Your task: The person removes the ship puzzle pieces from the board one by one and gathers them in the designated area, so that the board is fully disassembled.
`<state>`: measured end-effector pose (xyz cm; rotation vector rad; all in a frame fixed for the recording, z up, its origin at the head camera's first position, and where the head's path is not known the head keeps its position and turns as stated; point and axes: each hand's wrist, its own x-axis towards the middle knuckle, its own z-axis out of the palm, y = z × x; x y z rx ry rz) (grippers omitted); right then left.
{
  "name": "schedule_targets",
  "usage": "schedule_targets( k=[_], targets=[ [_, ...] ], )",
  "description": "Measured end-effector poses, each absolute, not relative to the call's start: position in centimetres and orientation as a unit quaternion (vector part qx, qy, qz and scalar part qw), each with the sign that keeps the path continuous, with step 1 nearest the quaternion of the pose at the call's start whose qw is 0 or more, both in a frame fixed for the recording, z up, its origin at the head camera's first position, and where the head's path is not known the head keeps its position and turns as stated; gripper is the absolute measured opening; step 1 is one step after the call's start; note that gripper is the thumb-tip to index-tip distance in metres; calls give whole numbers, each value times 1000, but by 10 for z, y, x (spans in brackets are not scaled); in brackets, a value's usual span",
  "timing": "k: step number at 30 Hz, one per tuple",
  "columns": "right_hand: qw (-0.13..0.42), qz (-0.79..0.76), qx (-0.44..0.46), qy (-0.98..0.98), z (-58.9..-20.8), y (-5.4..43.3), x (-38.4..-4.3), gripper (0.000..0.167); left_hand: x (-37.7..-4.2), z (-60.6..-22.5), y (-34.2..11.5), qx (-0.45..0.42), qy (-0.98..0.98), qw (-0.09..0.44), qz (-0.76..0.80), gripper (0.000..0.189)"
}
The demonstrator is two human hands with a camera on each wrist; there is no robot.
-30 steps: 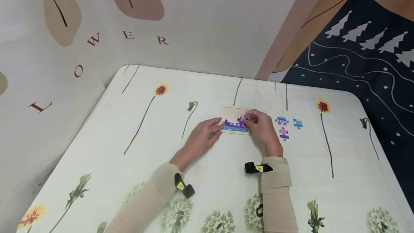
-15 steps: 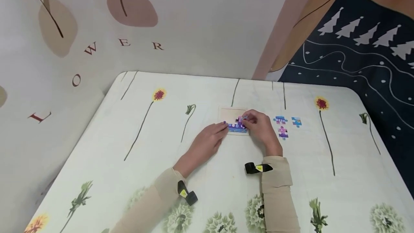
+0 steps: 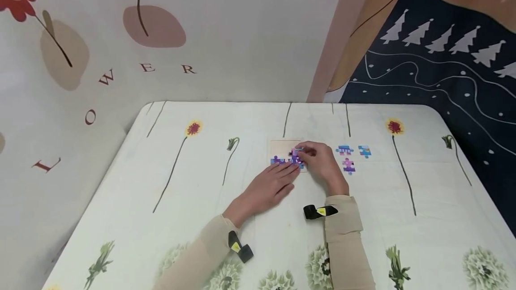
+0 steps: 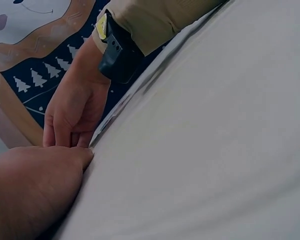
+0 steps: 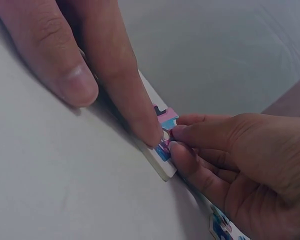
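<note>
We saw the right hand [image 3: 322,162] pinching a puzzle piece [image 3: 294,151] over the right side of a puzzle board [image 3: 284,146], where the left hand [image 3: 268,189] rested extended fingers. Three loose pieces [image 3: 348,164] lay just beyond the right hand; on the wall [image 3: 242,35] we read "LOWER," but the yellow wrist labels [image 3: 321,211] were too small.

Table [image 3: 121,209] covered in white flower print; pale lettered wall [image 3: 242,57] behind; navy tree-print panel [image 3: 447,67] at right.

Board [image 3: 281,147] reachable from far side; left hand [image 3: 271,188] blocks near edge, right hand [image 3: 321,161] right.
</note>
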<state>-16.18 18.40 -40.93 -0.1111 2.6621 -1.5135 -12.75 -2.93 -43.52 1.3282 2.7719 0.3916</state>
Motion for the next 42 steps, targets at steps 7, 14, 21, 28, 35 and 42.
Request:
schedule_targets(
  k=[7, 14, 21, 28, 35, 42],
  targets=[
    [33, -532, -17, 846, -407, 187, -161, 23, -125, -432, -28, 420, 899, 29, 125, 54],
    [7, -557, 6, 831, -402, 202, -154, 26, -126, -433, -30, 423, 895, 45, 138, 54],
    [-10, -547, 43, 836, -392, 249, -137, 29, -129, -436, -35, 428, 891, 26, 150, 54],
    [-21, -488, 102, 867, -380, 312, -113, 38, -127, -438, -34, 431, 887, 30, 163, 54],
    [16, -460, 151, 875, -388, 341, -103, 40, -127, -436, -35, 430, 886, 32, 170, 54],
    [34, -433, 162, 886, -404, 343, -102, 36, -127, -437, -34, 431, 885, 25, 174, 54]
  ],
)
